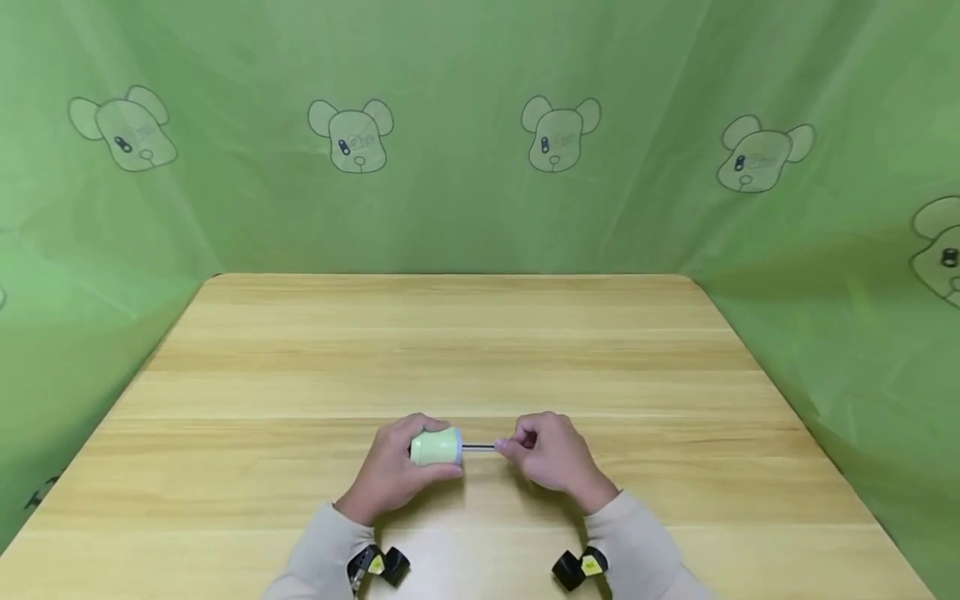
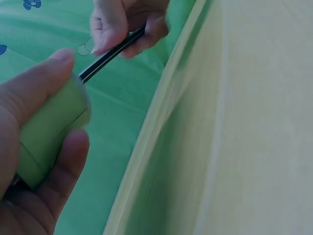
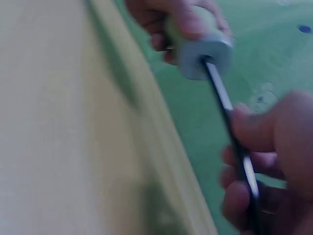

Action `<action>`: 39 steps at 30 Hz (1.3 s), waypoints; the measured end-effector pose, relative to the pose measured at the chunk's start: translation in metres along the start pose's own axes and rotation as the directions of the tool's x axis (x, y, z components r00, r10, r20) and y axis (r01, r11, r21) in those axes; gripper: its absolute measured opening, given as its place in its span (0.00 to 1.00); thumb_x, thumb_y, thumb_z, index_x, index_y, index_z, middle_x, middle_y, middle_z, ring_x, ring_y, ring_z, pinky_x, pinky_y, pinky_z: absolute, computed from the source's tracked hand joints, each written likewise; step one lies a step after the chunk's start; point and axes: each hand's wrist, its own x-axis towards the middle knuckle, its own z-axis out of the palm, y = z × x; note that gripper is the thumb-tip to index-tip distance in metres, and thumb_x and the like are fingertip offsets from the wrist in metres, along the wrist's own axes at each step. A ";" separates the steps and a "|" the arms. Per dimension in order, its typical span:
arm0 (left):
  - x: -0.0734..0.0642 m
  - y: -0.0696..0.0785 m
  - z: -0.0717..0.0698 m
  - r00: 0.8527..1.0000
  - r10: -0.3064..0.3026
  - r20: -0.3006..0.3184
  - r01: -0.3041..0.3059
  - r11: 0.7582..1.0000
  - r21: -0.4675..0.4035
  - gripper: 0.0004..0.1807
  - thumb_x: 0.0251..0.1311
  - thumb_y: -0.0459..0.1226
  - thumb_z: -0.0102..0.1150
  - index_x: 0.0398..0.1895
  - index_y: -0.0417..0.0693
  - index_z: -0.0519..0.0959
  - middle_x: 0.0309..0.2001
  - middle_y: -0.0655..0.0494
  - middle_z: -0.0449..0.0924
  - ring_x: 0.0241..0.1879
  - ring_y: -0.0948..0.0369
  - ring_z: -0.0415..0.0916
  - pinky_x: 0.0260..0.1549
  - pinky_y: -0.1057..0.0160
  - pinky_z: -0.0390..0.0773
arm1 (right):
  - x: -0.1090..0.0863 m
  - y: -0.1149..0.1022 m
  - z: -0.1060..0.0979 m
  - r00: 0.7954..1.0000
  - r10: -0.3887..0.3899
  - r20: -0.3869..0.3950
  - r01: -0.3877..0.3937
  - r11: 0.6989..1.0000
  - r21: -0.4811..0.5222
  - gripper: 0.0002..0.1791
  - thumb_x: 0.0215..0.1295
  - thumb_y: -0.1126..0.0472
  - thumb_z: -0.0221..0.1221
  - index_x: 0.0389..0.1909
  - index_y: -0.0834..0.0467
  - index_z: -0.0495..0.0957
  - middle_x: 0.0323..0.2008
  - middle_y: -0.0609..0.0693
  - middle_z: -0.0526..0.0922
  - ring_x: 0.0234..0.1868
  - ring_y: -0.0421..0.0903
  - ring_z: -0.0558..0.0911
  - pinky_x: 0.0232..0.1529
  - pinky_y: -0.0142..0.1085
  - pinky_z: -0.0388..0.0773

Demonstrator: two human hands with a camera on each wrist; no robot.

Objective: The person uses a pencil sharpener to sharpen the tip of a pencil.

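A small, light green pencil sharpener with a pale blue end lies sideways in my left hand, which grips its rounded body between thumb and fingers. From a hole in the blue end face sticks a dark pencil, pointing toward the right. My right hand pinches the pencil with thumb and fingers, a short way out from the sharpener. The pencil's tip is hidden inside the hole. In the left wrist view, both hands are held up near the table's edge, with the sharpener in front.
A light wood-grain table spreads under both hands. Green sheeting printed with bear heads hangs behind it and along both sides. Each wrist carries a small black camera over a light sleeve.
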 end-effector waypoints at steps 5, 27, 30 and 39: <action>0.001 0.001 0.002 0.985 -0.160 -0.061 0.157 0.986 -0.058 0.26 0.39 0.42 0.80 0.44 0.45 0.82 0.38 0.53 0.83 0.27 0.61 0.73 0.20 0.65 0.77 | 0.002 0.006 0.012 0.923 -0.218 -0.316 0.147 0.961 -0.234 0.11 0.47 0.52 0.75 0.25 0.53 0.84 0.24 0.41 0.78 0.25 0.37 0.74 0.31 0.35 0.69; 0.001 0.003 -0.002 0.917 -0.385 0.101 0.394 0.844 -0.365 0.24 0.45 0.33 0.75 0.47 0.36 0.77 0.34 0.44 0.75 0.27 0.55 0.75 0.25 0.56 0.84 | 0.012 0.013 0.020 0.418 -0.681 -0.601 0.523 0.721 -0.454 0.23 0.60 0.44 0.65 0.14 0.56 0.81 0.18 0.44 0.72 0.17 0.40 0.71 0.28 0.39 0.61; 0.000 0.003 -0.003 0.929 -0.358 0.093 0.369 0.875 -0.312 0.24 0.45 0.34 0.76 0.46 0.38 0.77 0.32 0.46 0.76 0.26 0.55 0.75 0.22 0.59 0.82 | 0.011 0.013 0.018 0.463 -0.684 -0.564 0.501 0.727 -0.469 0.20 0.55 0.45 0.68 0.14 0.54 0.81 0.16 0.43 0.70 0.13 0.38 0.67 0.21 0.35 0.61; 0.003 0.003 0.004 0.995 -0.024 0.093 0.020 0.999 0.039 0.26 0.41 0.40 0.79 0.43 0.42 0.77 0.40 0.51 0.81 0.28 0.64 0.70 0.22 0.68 0.75 | 0.002 -0.002 -0.005 0.985 0.161 0.060 -0.162 0.987 0.006 0.20 0.59 0.51 0.67 0.12 0.52 0.74 0.12 0.41 0.70 0.14 0.37 0.65 0.14 0.29 0.59</action>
